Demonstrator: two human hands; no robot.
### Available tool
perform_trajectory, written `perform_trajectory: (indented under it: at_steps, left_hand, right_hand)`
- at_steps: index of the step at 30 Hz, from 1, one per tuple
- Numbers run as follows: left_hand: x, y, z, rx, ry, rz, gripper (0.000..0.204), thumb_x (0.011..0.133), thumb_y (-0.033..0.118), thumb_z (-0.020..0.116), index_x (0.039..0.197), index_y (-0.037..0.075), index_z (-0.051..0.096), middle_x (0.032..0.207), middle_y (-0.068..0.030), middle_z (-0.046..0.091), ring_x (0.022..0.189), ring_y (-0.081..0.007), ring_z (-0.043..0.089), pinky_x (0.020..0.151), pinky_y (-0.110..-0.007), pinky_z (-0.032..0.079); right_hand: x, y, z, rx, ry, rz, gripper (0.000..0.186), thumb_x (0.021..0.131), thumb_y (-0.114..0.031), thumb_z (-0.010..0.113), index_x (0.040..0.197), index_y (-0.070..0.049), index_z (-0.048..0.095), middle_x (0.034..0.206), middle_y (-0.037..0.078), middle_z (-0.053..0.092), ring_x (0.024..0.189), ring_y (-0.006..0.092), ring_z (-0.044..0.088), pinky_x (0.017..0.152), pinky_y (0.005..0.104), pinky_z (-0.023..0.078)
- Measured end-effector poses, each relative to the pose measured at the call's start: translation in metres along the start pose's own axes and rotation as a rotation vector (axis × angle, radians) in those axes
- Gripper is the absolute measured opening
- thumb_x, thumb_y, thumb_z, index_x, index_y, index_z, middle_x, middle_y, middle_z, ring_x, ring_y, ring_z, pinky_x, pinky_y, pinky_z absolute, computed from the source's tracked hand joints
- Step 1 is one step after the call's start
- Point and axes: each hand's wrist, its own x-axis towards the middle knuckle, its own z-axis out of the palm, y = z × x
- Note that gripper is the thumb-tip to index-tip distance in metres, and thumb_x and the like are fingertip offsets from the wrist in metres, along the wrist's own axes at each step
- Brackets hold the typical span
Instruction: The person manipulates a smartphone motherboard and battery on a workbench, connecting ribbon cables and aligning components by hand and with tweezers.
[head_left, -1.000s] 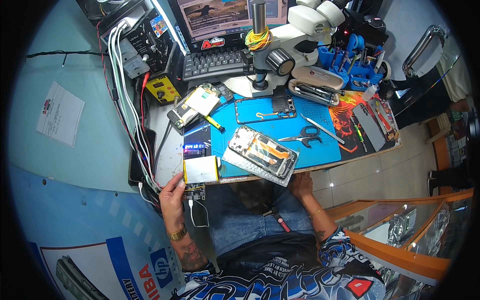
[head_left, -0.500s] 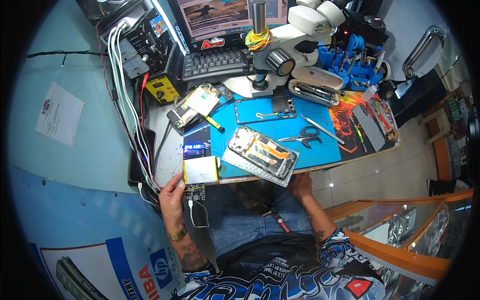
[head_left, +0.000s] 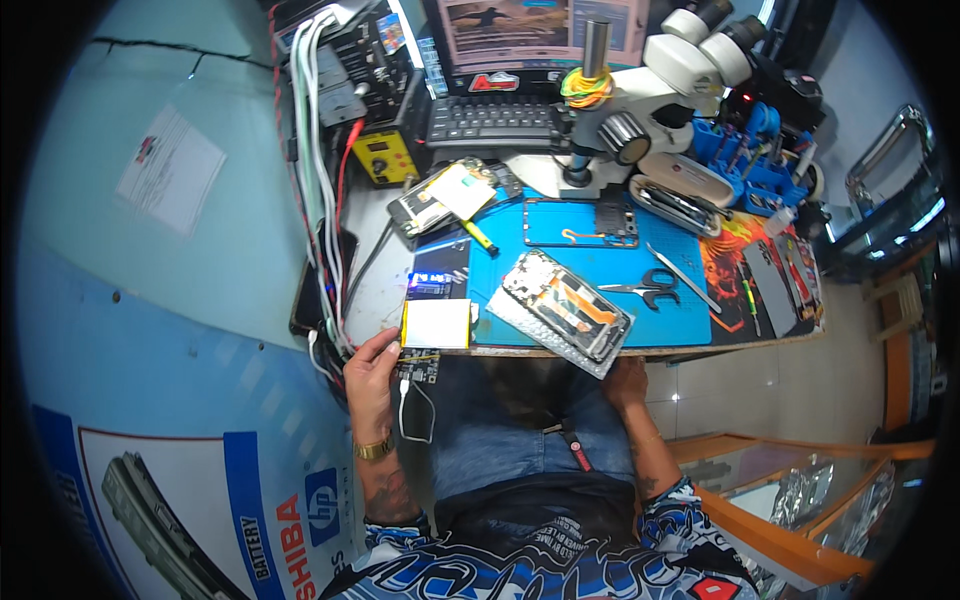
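Note:
My left hand is at the bench's front edge, fingers drawn together at the lower left corner of a flat silver battery with yellow edges. Beneath the battery lies a dark circuit board; its lower end juts past the bench edge and its blue-lit display shows above. Whether my fingers pinch the board or the battery is unclear. A white cable hangs from the board. My right hand is by the front edge, its fingers hidden, near an opened phone on bubble wrap.
On the blue mat lie a phone frame, scissors and a metal tool. Another opened phone sits at the left. Behind stand a microscope, keyboard, tool case and blue organizer.
The view has shifted, so the bench appears farther right. Both hands stay at about the same places beside the bench edge; the battery and phone have not visibly moved on it.

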Motion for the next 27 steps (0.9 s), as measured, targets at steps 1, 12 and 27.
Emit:
perform_trajectory:
  at_steps: [1, 12, 27]
  left_hand:
    - [-0.001, 0.002, -0.002, 0.013, 0.021, 0.007, 0.027, 0.094, 0.0, 0.059, 0.119, -0.008, 0.062, 0.102, -0.0122, 0.07, 0.084, -0.0121, 0.067, 0.075, -0.024, 0.055]
    - [-0.001, 0.001, -0.015, 0.018, 0.16, 0.069, 0.026, 0.093, 0.002, 0.061, 0.118, -0.006, 0.064, 0.096, -0.0096, 0.071, 0.078, -0.0094, 0.066, 0.067, -0.021, 0.053]
    - [-0.01, 0.006, -0.003, -0.019, 0.105, 0.003, 0.032, 0.094, 0.004, 0.06, 0.126, -0.001, 0.055, 0.094, -0.0138, 0.072, 0.076, -0.0118, 0.069, 0.062, -0.023, 0.055]
  right_hand:
    - [0.0, -0.001, 0.003, -0.007, 0.033, -0.009, 0.076, 0.079, -0.049, 0.069, 0.138, -0.005, 0.049, 0.141, 0.025, 0.047, 0.129, 0.0474, 0.044, 0.104, 0.0533, 0.043]
    - [0.0, -0.003, -0.006, 0.05, 0.033, -0.045, 0.069, 0.077, -0.041, 0.075, 0.132, -0.004, 0.055, 0.136, 0.028, 0.051, 0.127, 0.0458, 0.047, 0.105, 0.0504, 0.042]
    - [-0.043, -0.033, -0.025, -0.342, 0.28, -0.268, 0.072, 0.076, -0.054, 0.075, 0.129, -0.008, 0.06, 0.129, 0.022, 0.061, 0.124, 0.0457, 0.051, 0.102, 0.0516, 0.044]
